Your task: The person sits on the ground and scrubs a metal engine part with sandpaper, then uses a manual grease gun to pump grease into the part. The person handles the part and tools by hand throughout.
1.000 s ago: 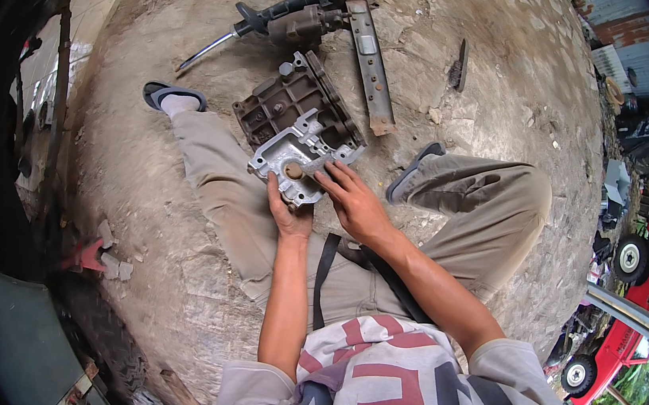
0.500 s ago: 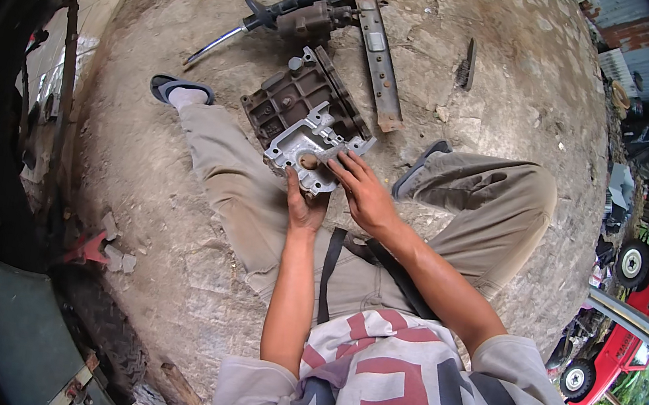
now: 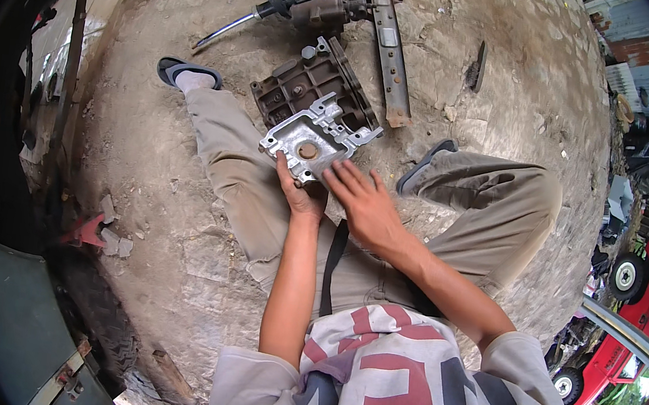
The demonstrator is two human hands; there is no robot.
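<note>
Left hand (image 3: 303,194) gripped the near edge of the silver cast-metal cover plate (image 3: 312,139), thumb on top. Right hand (image 3: 363,204) lay open, fingertips touching the plate's near right corner. Plate rested tilted above the lap, overlapping the dark ribbed housing (image 3: 305,88) on concrete ground (image 3: 143,182).

Short-sleeved grey t-shirt (image 3: 391,386) up top, with big chunky red and dark blue block shapes across the chest and white patches mixed in, sleeves ending above the elbows. Forearms bare, no gloves, no watch, no rings on the left hand (image 3: 303,192) or right hand (image 3: 364,203) that I can make out. Khaki trousers (image 3: 467,219), pretty dusty-looking, with a dark strap (image 3: 331,267) hanging down the front. Slip-on sandals: the left sandal (image 3: 187,72) has a blue-edged sole, the right sandal (image 3: 425,166) is dark grey.
</note>
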